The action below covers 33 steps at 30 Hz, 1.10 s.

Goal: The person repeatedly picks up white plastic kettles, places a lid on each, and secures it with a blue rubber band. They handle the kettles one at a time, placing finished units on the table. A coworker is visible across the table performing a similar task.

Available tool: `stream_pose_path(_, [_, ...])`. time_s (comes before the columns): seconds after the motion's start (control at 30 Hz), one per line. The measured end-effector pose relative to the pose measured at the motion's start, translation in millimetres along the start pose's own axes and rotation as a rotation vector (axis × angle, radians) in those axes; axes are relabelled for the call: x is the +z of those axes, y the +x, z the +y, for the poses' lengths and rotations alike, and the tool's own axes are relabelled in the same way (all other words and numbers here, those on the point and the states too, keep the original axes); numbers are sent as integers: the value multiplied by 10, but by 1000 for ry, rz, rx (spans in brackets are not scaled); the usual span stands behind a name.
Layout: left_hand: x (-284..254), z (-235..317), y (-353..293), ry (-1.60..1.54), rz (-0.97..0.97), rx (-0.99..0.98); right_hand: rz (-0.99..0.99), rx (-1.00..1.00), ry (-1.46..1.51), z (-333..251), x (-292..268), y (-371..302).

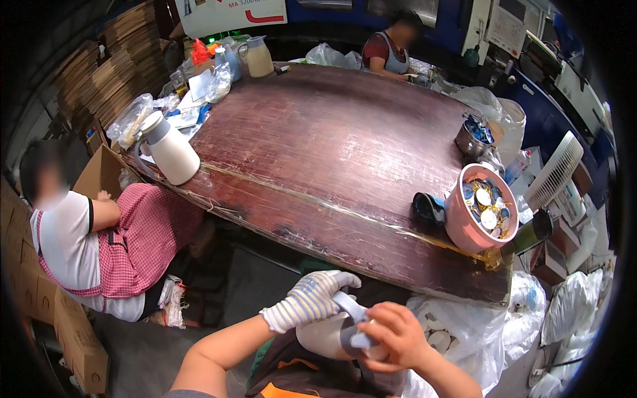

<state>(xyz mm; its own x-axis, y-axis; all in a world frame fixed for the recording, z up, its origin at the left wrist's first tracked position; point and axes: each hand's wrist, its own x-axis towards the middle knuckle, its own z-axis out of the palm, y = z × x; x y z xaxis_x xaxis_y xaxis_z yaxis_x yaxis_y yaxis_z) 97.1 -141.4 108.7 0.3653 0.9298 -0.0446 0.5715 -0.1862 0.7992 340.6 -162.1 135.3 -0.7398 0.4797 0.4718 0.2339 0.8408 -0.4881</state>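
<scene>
Fingers of the left hand, in a striped glove, curl over the grey handle of a jug; bare fingers of the right hand bend around its grey top, gripping it. The jug is tilted onto its side above the person's lap, just in front of the surface, its top toward the right.

At far left stand brown cartons. Beside them sits a co-worker in a white top and pink checked apron, near an open box. A white jug with a grey lid stands upright at the surface's left edge. Behind it lie clear bags, and farther back stands a cream jug. A pale strip runs across the surface.

Past the far edge, a second co-worker sits with head bent. On the right, a black object, its kind unclear, sits against a pink tub holding round discs and gold-coloured pieces. Behind the tub is a metal pot with blue packets. A white fan leans farther right.
</scene>
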Motion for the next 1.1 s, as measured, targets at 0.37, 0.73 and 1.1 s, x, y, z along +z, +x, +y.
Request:
stream_pose_path(0.37, [453,-120,282,-216,-95,-186,-18,184,63,-131,40,-96])
stream_pose_path(0.73, [542,237,-304,111,-214,105,135,790,124,221,94,-353])
stream_pose_path(1.1, [109,-325,90,-440,-286,-46,-70,-76,-73,127,-28,4])
